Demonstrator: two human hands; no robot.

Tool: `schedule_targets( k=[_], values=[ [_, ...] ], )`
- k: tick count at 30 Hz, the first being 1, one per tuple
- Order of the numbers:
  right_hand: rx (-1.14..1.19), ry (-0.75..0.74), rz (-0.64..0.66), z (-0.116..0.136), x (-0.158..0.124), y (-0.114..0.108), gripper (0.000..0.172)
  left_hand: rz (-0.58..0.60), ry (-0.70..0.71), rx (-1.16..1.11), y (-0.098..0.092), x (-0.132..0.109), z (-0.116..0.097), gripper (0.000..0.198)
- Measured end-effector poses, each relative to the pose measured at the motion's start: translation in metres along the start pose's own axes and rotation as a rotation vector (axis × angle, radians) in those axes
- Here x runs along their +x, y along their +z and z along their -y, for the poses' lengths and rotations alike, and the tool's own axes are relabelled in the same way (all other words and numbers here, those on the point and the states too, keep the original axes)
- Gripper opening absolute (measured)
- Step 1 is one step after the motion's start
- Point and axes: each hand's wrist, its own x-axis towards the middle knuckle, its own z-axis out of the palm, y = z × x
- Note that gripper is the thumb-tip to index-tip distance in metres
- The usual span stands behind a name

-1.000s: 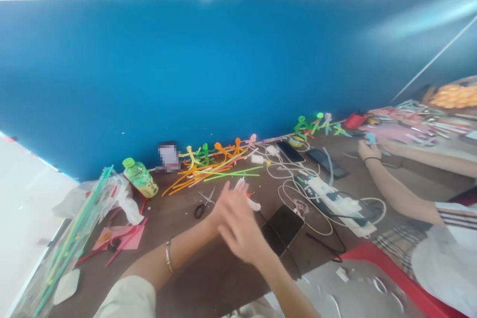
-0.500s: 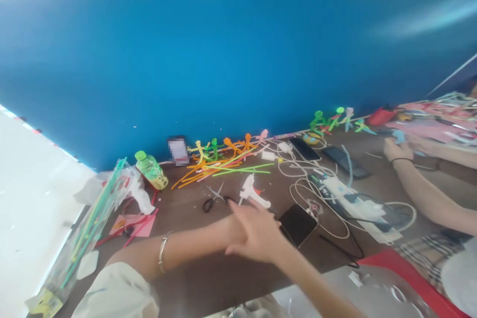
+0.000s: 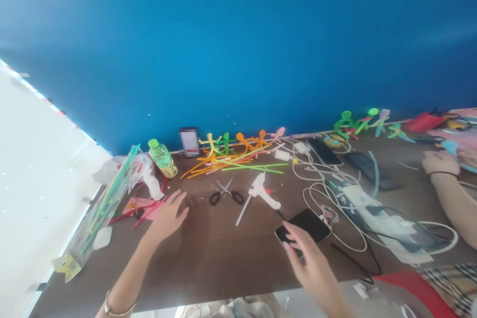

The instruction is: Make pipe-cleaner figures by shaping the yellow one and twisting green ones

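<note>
Left hand (image 3: pixel 169 216) splayed palm-down; right hand (image 3: pixel 307 258) extended forward, uncurled.

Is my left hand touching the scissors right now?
Apart. The head view shows a strip of bare brown table between the fingertips of the left hand and the black-handled scissors.

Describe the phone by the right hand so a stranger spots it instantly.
On the brown table before the blue wall, look right of the white glue gun. The phone lies at the right hand. The other two phones lie farther back.
</note>
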Motion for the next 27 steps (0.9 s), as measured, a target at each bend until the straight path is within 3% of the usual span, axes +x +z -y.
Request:
schedule_targets(
  k=[3, 5, 8, 11, 18, 21, 24, 27],
  values=[
    [0.019, -0.117, 0.207, 0.029, 0.011, 0.036, 0.023, 0.035, -0.001, -0.055, 0.029, -0.002, -0.023, 0.039],
    [0.039, -0.18, 0.341, 0.052, 0.017, 0.053, 0.024, 0.022, 0.051, -0.035, 0.044, 0.004, -0.038, 0.044],
    [0.06, -0.276, 0.451, 0.077, 0.019, 0.071, 0.026, 0.042, 0.156, 0.036, 0.059, 0.008, -0.055, 0.055],
    [0.08, -0.288, 0.484, 0.081, 0.017, 0.078, 0.027, 0.033, 0.157, 0.084, 0.068, 0.0, -0.059, 0.055],
    [0.121, -0.141, 0.369, 0.032, 0.018, 0.054, 0.025, 0.065, 0.221, 0.017, 0.068, -0.022, -0.041, 0.051],
    [0.062, -0.108, 0.175, 0.004, 0.033, 0.043, 0.022, 0.049, 0.218, -0.047, 0.066, -0.014, -0.033, 0.041],
    [-0.133, -0.096, -0.021, -0.021, 0.059, 0.046, 0.024, -0.009, 0.187, -0.13, 0.067, 0.002, -0.03, 0.034],
    [-0.285, -0.027, -0.071, -0.039, 0.086, 0.06, 0.035, -0.074, 0.124, -0.254, 0.069, 0.015, -0.028, 0.033]
  ],
)
